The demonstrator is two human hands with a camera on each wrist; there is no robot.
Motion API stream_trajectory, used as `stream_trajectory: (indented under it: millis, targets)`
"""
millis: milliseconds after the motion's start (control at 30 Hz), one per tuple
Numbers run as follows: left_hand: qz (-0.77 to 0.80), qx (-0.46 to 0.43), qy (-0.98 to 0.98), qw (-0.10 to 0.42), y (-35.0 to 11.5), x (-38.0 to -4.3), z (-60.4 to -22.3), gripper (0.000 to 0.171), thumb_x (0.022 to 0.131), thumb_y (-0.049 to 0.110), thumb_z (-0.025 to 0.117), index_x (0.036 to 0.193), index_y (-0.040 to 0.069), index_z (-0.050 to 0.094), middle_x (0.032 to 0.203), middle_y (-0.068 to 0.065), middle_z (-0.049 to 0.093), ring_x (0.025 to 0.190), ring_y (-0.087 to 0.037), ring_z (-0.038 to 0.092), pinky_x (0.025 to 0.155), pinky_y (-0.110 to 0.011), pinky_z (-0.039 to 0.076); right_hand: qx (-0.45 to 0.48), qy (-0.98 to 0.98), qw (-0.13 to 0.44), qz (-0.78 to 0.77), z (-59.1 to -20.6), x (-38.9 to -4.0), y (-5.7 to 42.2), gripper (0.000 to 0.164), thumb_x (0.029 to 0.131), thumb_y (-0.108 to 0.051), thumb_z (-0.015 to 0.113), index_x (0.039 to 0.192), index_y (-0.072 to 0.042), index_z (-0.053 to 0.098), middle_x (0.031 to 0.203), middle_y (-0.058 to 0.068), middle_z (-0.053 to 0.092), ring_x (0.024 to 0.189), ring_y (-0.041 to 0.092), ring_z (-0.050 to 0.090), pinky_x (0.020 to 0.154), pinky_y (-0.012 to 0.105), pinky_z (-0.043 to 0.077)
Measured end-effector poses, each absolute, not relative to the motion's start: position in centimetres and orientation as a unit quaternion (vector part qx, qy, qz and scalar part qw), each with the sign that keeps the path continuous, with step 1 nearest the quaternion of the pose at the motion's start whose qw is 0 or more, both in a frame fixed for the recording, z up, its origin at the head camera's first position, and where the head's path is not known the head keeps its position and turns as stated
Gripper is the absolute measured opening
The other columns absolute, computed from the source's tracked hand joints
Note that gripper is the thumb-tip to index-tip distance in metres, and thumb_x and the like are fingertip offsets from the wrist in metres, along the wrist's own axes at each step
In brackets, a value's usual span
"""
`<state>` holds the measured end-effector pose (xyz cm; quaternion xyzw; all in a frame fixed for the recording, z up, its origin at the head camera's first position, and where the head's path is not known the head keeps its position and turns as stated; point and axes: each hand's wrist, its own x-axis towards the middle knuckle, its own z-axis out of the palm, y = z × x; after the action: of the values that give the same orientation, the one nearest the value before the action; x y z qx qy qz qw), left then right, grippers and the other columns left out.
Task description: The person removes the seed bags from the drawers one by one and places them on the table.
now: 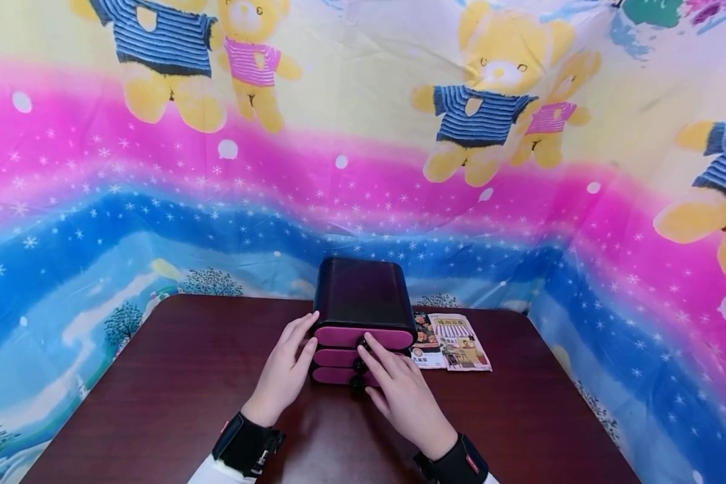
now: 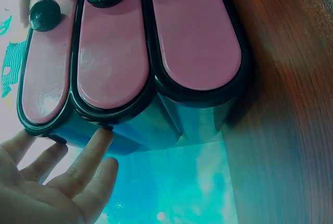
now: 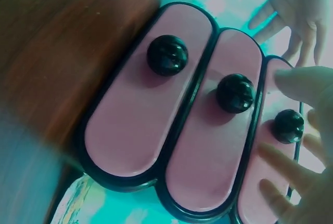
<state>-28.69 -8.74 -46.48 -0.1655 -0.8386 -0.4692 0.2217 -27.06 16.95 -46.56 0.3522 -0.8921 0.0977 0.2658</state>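
A black drawer box (image 1: pixel 363 289) with three stacked pink drawer fronts stands on the table, each front carrying a round black knob. At its left side, my left hand (image 1: pixel 278 376) touches the upper edge with extended fingertips, seen close up as fingers (image 2: pixel 96 153) in the left wrist view. My right hand (image 1: pixel 405 396) is in front of the box, its spread fingers around the top drawer's knob (image 3: pixel 287 126). The middle knob (image 3: pixel 235 94) and bottom knob (image 3: pixel 167 56) are free of the fingers. All three drawers sit closed.
Two printed packets lie right of the box: one with a striped awning picture (image 1: pixel 460 346), the other with a food photo (image 1: pixel 425 333), partly behind the box. The dark brown table (image 1: pixel 175 376) has rounded far corners. Behind it hangs a bear-print cloth (image 1: pixel 351 195).
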Motion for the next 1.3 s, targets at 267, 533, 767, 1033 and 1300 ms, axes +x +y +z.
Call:
stream_trajectory:
  millis: [267,533,767,1033,1300]
  targets:
    - [-0.471,-0.163,-0.839,0.216,-8.8,-28.8,-46.5,0.046,0.109,0.026,0.051,0.155,0.026,0.046,0.155,-0.005,0.046,0.127,-0.025,0.059,0.102,-0.050,0.050,0.404,-0.850,0.325,0.094,-47.0,-27.2,16.8,0.052,0.087,-0.018,0.079,0.137,-0.019,0.061,0.136,0.002,0.057,0.113,0.019,0.060,0.097,0.038,0.050]
    - [-0.474,-0.167,-0.837,0.217,-8.8,-28.8,-46.6,0.046,0.109,0.026,0.051,0.155,0.025,0.046,0.155,-0.006,0.046,0.121,-0.023,0.063,0.099,-0.049,0.052,0.405,-0.875,0.261,0.050,-48.0,-27.6,16.8,0.062,0.088,-0.024,0.080,0.145,-0.020,0.057,0.150,-0.001,0.052,0.130,0.019,0.054,0.103,0.042,0.048]
    - [-0.474,-0.170,-0.835,0.221,-8.8,-28.8,-46.6,0.046,0.108,0.025,0.051,0.155,0.025,0.046,0.154,-0.008,0.046,0.120,-0.022,0.063,0.098,-0.049,0.052,0.402,-0.882,0.236,0.064,-48.5,-27.7,17.0,0.068,0.089,-0.023,0.080,0.150,-0.016,0.051,0.156,0.001,0.046,0.136,0.020,0.050,0.105,0.043,0.047]
    - [-0.472,-0.174,-0.834,0.227,-8.9,-28.9,-46.6,0.046,0.109,0.025,0.051,0.154,0.024,0.046,0.154,-0.009,0.047,0.130,-0.026,0.057,0.101,-0.051,0.051,0.408,-0.880,0.235,0.064,-48.3,-27.6,16.9,0.062,0.088,-0.017,0.081,0.145,-0.017,0.057,0.148,0.001,0.053,0.132,0.020,0.053,0.106,0.041,0.048]
    - [-0.471,-0.179,-0.832,0.232,-8.9,-28.9,-46.6,0.045,0.109,0.025,0.051,0.154,0.023,0.047,0.153,-0.010,0.047,0.134,-0.027,0.054,0.103,-0.051,0.050,0.422,-0.864,0.269,0.050,-48.1,-27.6,16.6,0.053,0.086,-0.012,0.082,0.136,-0.019,0.065,0.135,-0.001,0.060,0.119,0.018,0.058,0.100,0.037,0.051]
